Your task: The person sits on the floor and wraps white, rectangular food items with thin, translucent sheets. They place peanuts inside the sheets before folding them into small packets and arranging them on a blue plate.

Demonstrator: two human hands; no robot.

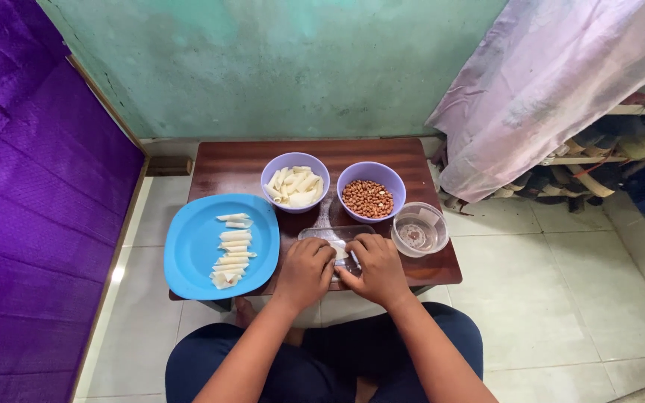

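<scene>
Both hands' fingers, left hand (304,272) and right hand (377,270), pinch a pale wrapper (340,254); the water bowl (419,230) just right could tip if bumped.

Soft, even daylight, fairly bright, no hard shadows. Faint sheen on the dark wooden table (233,168) and a bright glare patch on the floor tile (119,273) by the purple cloth (31,224). Wide-angle lens bends the edges. Centre sharp; slight softness toward the corners. Colours saturated, no motion blur.
</scene>
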